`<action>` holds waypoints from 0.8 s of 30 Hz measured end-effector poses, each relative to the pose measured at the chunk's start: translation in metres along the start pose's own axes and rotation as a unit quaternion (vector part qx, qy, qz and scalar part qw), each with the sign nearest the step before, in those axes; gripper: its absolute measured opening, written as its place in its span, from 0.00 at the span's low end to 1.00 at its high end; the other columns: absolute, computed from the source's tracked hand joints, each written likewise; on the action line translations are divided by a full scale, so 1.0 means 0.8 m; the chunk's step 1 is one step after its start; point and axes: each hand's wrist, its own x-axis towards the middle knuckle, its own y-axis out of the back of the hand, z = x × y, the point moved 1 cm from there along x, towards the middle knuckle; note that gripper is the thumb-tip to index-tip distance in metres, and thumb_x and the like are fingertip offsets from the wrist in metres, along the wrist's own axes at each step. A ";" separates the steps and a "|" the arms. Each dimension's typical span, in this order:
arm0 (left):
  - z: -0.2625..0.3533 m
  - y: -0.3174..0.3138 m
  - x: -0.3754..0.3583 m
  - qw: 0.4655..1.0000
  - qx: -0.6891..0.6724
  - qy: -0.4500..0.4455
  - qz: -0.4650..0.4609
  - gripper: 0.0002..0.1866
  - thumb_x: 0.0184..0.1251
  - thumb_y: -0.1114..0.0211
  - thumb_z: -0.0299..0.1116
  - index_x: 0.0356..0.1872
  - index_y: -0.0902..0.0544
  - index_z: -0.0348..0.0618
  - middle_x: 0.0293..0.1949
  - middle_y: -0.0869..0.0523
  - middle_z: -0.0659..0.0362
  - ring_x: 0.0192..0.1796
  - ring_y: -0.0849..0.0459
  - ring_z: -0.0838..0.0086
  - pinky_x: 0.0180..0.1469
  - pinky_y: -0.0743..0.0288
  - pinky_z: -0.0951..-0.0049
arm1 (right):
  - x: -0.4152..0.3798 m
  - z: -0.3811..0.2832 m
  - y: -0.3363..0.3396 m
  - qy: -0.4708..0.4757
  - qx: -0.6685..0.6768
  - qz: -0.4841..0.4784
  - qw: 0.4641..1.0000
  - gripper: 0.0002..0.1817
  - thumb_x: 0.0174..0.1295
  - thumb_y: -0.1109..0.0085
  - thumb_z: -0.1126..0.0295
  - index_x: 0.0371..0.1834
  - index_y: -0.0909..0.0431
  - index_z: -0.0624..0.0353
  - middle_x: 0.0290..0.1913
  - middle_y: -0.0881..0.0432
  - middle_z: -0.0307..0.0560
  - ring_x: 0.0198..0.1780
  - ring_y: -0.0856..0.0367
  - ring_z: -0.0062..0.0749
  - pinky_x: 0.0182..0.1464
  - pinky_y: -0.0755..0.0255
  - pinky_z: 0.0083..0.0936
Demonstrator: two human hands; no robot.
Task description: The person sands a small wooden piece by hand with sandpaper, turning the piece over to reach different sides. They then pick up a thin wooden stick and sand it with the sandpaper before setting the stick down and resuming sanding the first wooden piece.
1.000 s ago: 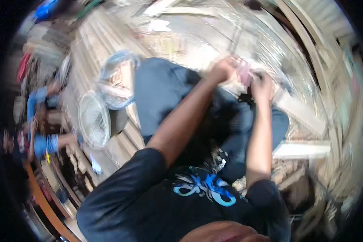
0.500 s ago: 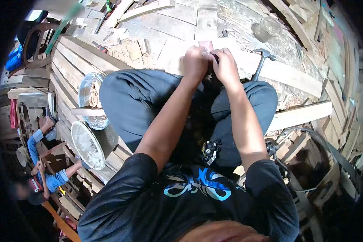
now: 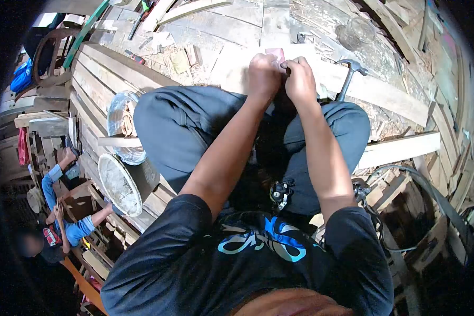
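My left hand (image 3: 264, 78) and my right hand (image 3: 300, 79) are close together in front of my knees, fingers bent and pinched inward. Between and just beyond them shows a small pink piece (image 3: 275, 54), too washed out by glare to identify. Whatever the fingertips grip is hidden. Beneath the hands lies a pale, brightly lit board (image 3: 229, 66). To the right of my right hand, a claw hammer (image 3: 347, 76) rests with its head pointing away from me, apart from the hand.
A long plank (image 3: 387, 100) runs off to the right, and another timber piece (image 3: 400, 150) lies nearer. At my left stand a clear tub (image 3: 134, 157) of wood scraps and a pale-rimmed bucket (image 3: 122, 187). Another person (image 3: 63, 231) sits at far left.
Both hands stay together with fingers bent in nearly the same pose. The whole view has shifted slightly, so the surroundings sit a little further right.
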 end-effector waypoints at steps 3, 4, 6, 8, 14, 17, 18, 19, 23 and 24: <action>0.000 0.003 -0.014 0.998 0.003 0.056 -0.024 0.04 0.44 0.36 0.22 0.24 0.19 0.35 0.23 0.21 0.42 0.30 0.21 0.47 0.34 0.28 0.53 | 0.000 0.000 0.000 -0.007 -0.002 -0.006 1.000 0.13 0.50 0.48 0.81 0.37 0.17 0.64 0.38 0.24 0.60 0.42 0.23 0.57 0.46 0.28 0.44; 0.002 0.004 -0.015 0.997 -0.003 0.073 -0.023 0.04 0.45 0.36 0.22 0.24 0.19 0.35 0.23 0.21 0.42 0.30 0.21 0.47 0.34 0.28 0.53 | 0.002 0.001 -0.001 -0.009 -0.005 -0.009 1.000 0.13 0.50 0.48 0.81 0.37 0.16 0.64 0.38 0.24 0.60 0.42 0.23 0.57 0.46 0.28 0.45; 0.001 -0.002 -0.007 0.999 0.019 0.039 -0.009 0.03 0.46 0.37 0.21 0.24 0.18 0.34 0.23 0.21 0.42 0.31 0.21 0.48 0.33 0.28 0.53 | 0.001 -0.001 -0.001 -0.015 -0.011 -0.018 1.000 0.13 0.50 0.48 0.81 0.37 0.16 0.63 0.38 0.24 0.60 0.42 0.23 0.57 0.46 0.28 0.45; 0.005 -0.006 0.002 0.998 0.041 -0.035 0.019 0.02 0.45 0.37 0.21 0.23 0.19 0.34 0.23 0.21 0.43 0.31 0.21 0.48 0.33 0.29 0.52 | -0.002 -0.002 0.004 -0.027 -0.011 -0.030 0.999 0.13 0.51 0.46 0.81 0.38 0.16 0.60 0.38 0.24 0.60 0.43 0.23 0.56 0.47 0.28 0.45; -0.013 -0.006 -0.009 0.993 0.092 0.034 -0.068 0.06 0.50 0.31 0.29 0.30 0.14 0.40 0.29 0.18 0.42 0.34 0.18 0.49 0.37 0.24 0.55 | -0.001 0.001 0.001 -0.033 -0.031 -0.047 0.998 0.12 0.53 0.44 0.78 0.40 0.15 0.59 0.40 0.23 0.58 0.46 0.23 0.54 0.50 0.28 0.43; -0.008 -0.002 -0.014 0.994 0.080 0.061 -0.043 0.06 0.50 0.33 0.28 0.29 0.15 0.37 0.30 0.17 0.43 0.35 0.18 0.49 0.39 0.24 0.55 | 0.002 -0.008 0.005 -0.038 -0.022 -0.046 0.998 0.11 0.54 0.44 0.77 0.39 0.16 0.61 0.39 0.24 0.58 0.46 0.23 0.55 0.49 0.28 0.43; -0.011 -0.007 -0.014 0.994 0.084 0.060 -0.036 0.06 0.50 0.33 0.27 0.30 0.15 0.37 0.31 0.17 0.44 0.35 0.18 0.49 0.40 0.24 0.55 | 0.002 -0.007 0.005 -0.037 -0.018 -0.051 0.998 0.10 0.54 0.44 0.77 0.38 0.16 0.62 0.38 0.24 0.58 0.46 0.23 0.55 0.49 0.28 0.43; -0.012 -0.014 -0.013 0.995 0.086 0.029 -0.041 0.08 0.51 0.35 0.27 0.32 0.15 0.37 0.33 0.17 0.44 0.35 0.18 0.49 0.41 0.24 0.55 | 0.000 -0.004 0.003 -0.030 -0.016 -0.037 0.999 0.09 0.56 0.43 0.75 0.37 0.16 0.62 0.37 0.24 0.59 0.44 0.23 0.56 0.49 0.28 0.43; -0.008 -0.031 0.006 0.997 0.062 0.028 0.030 0.06 0.52 0.37 0.28 0.30 0.17 0.37 0.33 0.17 0.45 0.34 0.18 0.50 0.38 0.24 0.54 | -0.001 0.000 0.002 -0.011 -0.027 -0.027 0.999 0.09 0.56 0.41 0.71 0.38 0.16 0.61 0.37 0.24 0.60 0.42 0.22 0.58 0.48 0.28 0.45; -0.011 -0.031 -0.002 0.996 0.081 0.018 0.012 0.06 0.52 0.37 0.28 0.30 0.17 0.38 0.32 0.17 0.46 0.34 0.18 0.50 0.37 0.24 0.55 | -0.004 -0.001 0.002 -0.017 -0.019 -0.025 0.999 0.09 0.56 0.41 0.71 0.38 0.16 0.61 0.37 0.24 0.60 0.42 0.22 0.58 0.48 0.28 0.45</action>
